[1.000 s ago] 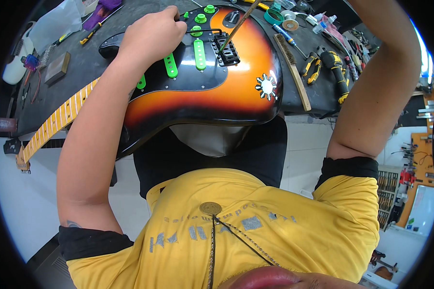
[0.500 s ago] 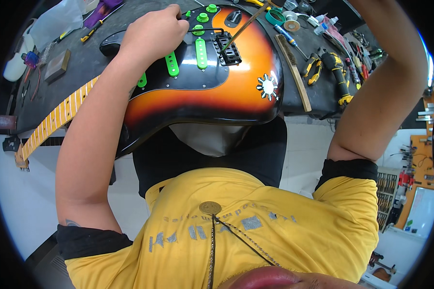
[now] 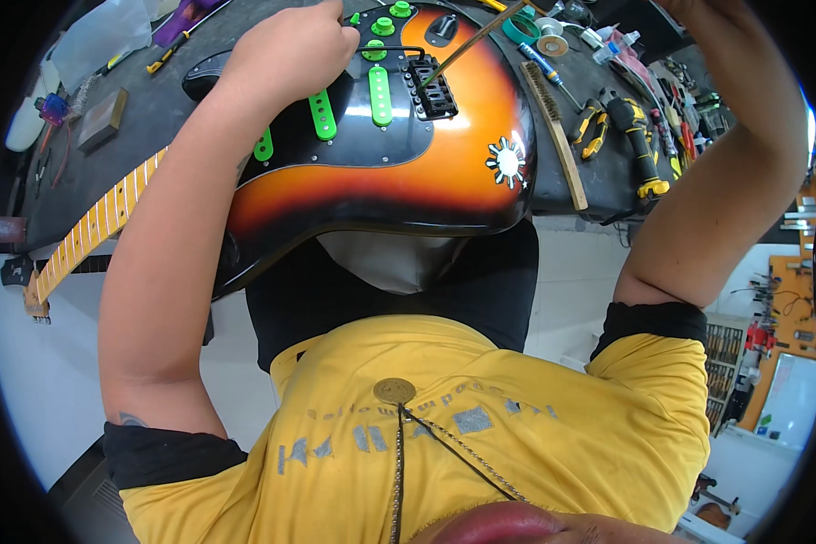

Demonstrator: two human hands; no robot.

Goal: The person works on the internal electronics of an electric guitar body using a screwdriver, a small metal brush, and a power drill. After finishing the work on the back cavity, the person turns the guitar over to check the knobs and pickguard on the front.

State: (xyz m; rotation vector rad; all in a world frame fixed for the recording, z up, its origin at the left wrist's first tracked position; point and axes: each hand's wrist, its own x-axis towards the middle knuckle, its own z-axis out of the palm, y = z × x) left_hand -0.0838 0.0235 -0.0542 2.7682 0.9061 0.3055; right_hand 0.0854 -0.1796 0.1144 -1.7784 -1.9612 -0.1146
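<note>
A sunburst electric guitar [image 3: 462, 159] with a black pickguard, green pickup covers and knobs lies across the bench edge. My left hand [image 3: 295, 50] is over its upper part by the green knobs and black tremolo arm [image 3: 399, 50], fingers curled; what they hold is hidden. A thin brown rod [image 3: 476, 45] slants up from the black bridge [image 3: 431, 91] out of the top edge. My right hand [image 3: 680, 7] is cut off at the top right, its fingers out of sight, so its grip cannot be made out.
The dark bench [image 3: 150, 113] carries a wire brush [image 3: 558, 136], pliers [image 3: 594, 136], a cordless tool [image 3: 635, 145], a solder spool [image 3: 551, 36], screwdrivers [image 3: 168, 53], a metal block [image 3: 102, 118] and a plastic bag [image 3: 100, 36]. An orange wall board [image 3: 789, 317] holds tools at the right.
My right arm has shifted rightward and the rod's upper end moved slightly right. My left hand sits a little higher in the picture, as does the guitar's upper part.
</note>
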